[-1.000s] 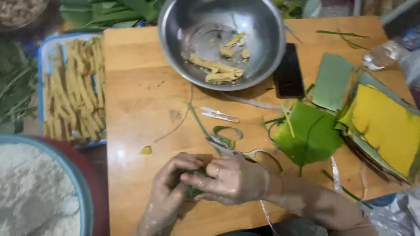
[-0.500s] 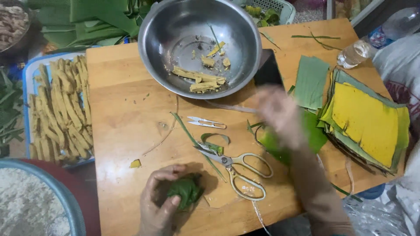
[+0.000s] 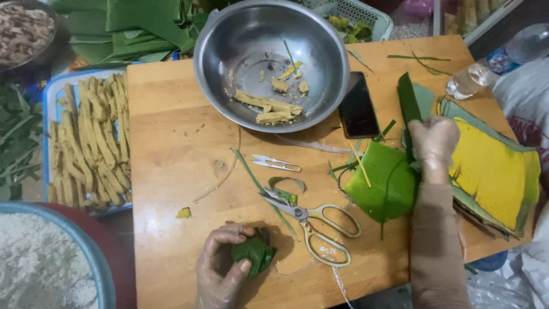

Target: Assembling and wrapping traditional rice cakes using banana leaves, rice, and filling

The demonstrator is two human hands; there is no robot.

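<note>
My left hand (image 3: 220, 268), in a thin clear glove, grips a small dark green leaf-wrapped parcel (image 3: 255, 252) against the wooden table (image 3: 171, 149) near its front edge. My right hand (image 3: 433, 144), also gloved, is out at the right and pinches a folded green leaf strip (image 3: 408, 106) beside a stack of yellow and green leaf sheets (image 3: 492, 171). A bright green leaf piece (image 3: 380, 183) lies just left of that hand. Scissors (image 3: 311, 223) lie between my two hands.
A steel bowl (image 3: 229, 51) with yellow scraps sits at the back, a dark phone (image 3: 357, 109) next to it. Small snips (image 3: 277, 164) lie mid-table. Left of the table are a blue tray of tan sticks (image 3: 91, 143) and a basin of white grains (image 3: 40, 269). A plastic bottle (image 3: 497, 63) lies at the far right.
My right hand left the parcel and travelled right to the leaf stack, where it now holds a leaf strip. My left hand keeps the parcel alone.
</note>
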